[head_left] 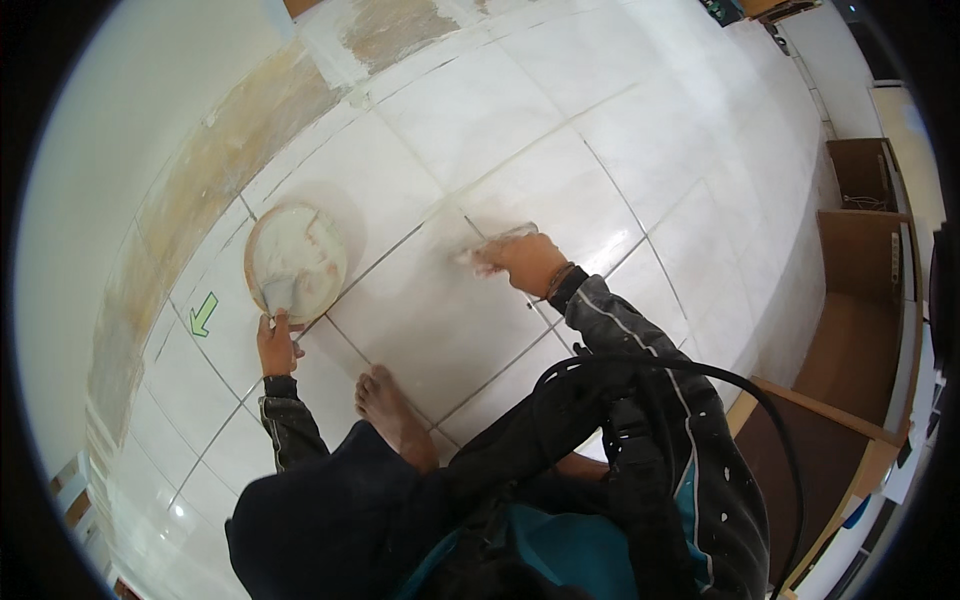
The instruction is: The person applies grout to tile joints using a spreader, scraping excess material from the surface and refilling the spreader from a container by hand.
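My left hand (278,345) grips the near rim of a shallow round pan (250,262), thumb on top. Whitish paste (305,250) is smeared across the inside of this pan. A grey, flat blade like a putty knife's (279,292) lies in it, right by my thumb. To the right, my right hand (525,265) is closed above the white floor tiles (440,290), its fingertips coated in white. Something pale and flat shows along the top of that hand, but its kind is hard to make out. Dark joint lines run between the tiles beneath.
My bare foot (385,405) stands on the tiles between my hands. A green arrow marker (203,316) is left of the pan. The wall (110,200) curves along the left, with a patchy brown strip (245,120) at its base. Open brown cabinets (850,330) line the right. A black cable (740,380) loops beside my right arm.
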The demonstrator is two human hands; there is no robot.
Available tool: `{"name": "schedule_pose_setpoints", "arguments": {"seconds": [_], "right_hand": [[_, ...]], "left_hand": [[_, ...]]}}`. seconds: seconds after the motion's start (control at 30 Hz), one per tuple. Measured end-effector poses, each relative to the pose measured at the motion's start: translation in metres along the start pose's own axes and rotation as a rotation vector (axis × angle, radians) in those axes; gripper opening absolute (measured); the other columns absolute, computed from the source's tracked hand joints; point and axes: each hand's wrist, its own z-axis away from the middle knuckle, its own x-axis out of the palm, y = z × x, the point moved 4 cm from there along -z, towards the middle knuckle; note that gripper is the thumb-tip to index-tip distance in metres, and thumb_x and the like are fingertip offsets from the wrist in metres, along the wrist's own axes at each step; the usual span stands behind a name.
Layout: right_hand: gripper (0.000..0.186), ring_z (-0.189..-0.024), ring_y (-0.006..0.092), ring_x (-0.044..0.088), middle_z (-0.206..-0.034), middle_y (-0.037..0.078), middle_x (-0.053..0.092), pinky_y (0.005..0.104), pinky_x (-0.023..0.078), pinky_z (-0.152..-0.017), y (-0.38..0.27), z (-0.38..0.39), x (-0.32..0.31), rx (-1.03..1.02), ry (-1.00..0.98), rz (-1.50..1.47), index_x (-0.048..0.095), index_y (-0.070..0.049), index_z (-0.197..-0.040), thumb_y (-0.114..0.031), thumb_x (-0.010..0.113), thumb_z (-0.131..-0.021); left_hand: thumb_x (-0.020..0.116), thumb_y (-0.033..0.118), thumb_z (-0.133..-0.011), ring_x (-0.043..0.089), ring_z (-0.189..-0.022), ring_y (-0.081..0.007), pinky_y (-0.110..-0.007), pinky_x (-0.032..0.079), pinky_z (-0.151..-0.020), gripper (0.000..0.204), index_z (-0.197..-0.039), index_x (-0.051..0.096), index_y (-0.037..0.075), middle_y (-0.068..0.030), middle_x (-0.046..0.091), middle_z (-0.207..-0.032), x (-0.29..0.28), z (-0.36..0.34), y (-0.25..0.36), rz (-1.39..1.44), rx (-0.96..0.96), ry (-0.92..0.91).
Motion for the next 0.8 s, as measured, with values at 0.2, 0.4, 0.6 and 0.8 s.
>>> {"name": "schedule_pose_setpoints", "arguments": {"seconds": [0.2, 0.4, 0.6, 0.8], "right_hand": [[0.054, -0.082, 0.0306, 0.066, -0.090, 0.012, 0.068, 0.0436, 0.052, -0.071, 0.018, -0.041, -0.056, 0.339, 0.393, -0.036, 0.056, -0.019, -0.123, -0.004, 0.053, -0.071], [0.061, -0.078, 0.0321, 0.066, -0.087, 0.017, 0.067, 0.0441, 0.052, -0.067, -0.050, -0.081, -0.016, 0.242, 0.202, 0.112, 0.046, -0.016, -0.132, -0.008, 0.055, -0.072], [0.045, -0.097, 0.0312, 0.062, -0.103, 0.015, 0.063, 0.0473, 0.048, -0.079, -0.074, -0.012, 0.074, -0.247, 0.239, 0.196, 0.052, -0.016, -0.123, -0.009, 0.056, -0.078], [0.050, -0.107, 0.0345, 0.057, -0.117, 0.016, 0.056, 0.0464, 0.044, -0.088, -0.062, 0.038, 0.078, -0.273, 0.262, 0.318, 0.042, -0.011, -0.132, -0.011, 0.052, -0.083]], "left_hand": [[0.052, 0.033, -0.092, 0.041, -0.033, -0.0099, -0.024, 0.037, -0.031, 0.038, -0.107, 0.048, -0.002, -0.0147, 0.064, -0.070, -0.018, -0.010, 0.011, -0.091, 0.117, -0.085], [0.051, 0.032, -0.093, 0.040, -0.033, -0.0073, -0.023, 0.037, -0.031, 0.032, -0.105, 0.050, 0.002, -0.0106, 0.064, -0.070, -0.029, 0.003, -0.009, -0.190, 0.126, -0.220], [0.051, 0.036, -0.094, 0.042, -0.036, -0.0075, -0.022, 0.038, -0.033, 0.043, -0.115, 0.048, -0.001, -0.0096, 0.063, -0.072, -0.026, 0.041, -0.064, -0.091, 0.051, -0.196], [0.053, 0.041, -0.093, 0.053, -0.047, -0.0088, -0.023, 0.047, -0.042, 0.048, -0.124, 0.045, 0.005, -0.0089, 0.066, -0.094, -0.016, 0.104, -0.076, 0.023, 0.008, -0.088]]}}
